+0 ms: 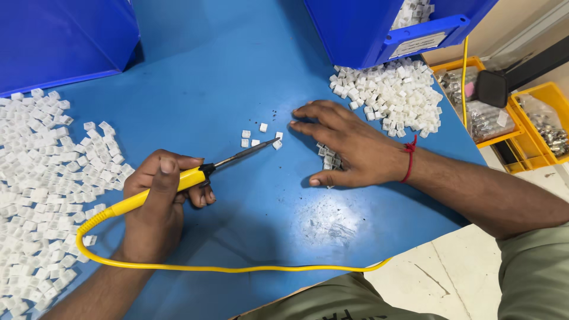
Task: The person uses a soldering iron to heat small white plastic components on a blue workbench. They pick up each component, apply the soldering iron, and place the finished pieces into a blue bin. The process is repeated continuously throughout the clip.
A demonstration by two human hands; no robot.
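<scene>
My left hand (157,204) grips a yellow-handled soldering iron (178,181) whose metal tip points right and touches a small white plastic cube (277,144). A few more white cubes (252,136) lie loose just left of the tip. My right hand (347,145) rests palm down on the blue table (237,71), fingers spread, covering a small cluster of white cubes (329,157). A red thread is tied around that wrist.
A big spread of white cubes (41,178) covers the table's left side, another pile (394,92) sits by a blue bin (379,26) at the top right. A second blue bin (59,38) stands top left. The yellow cord (237,268) loops along the near edge. Yellow trays (521,118) of parts sit off the table on the right.
</scene>
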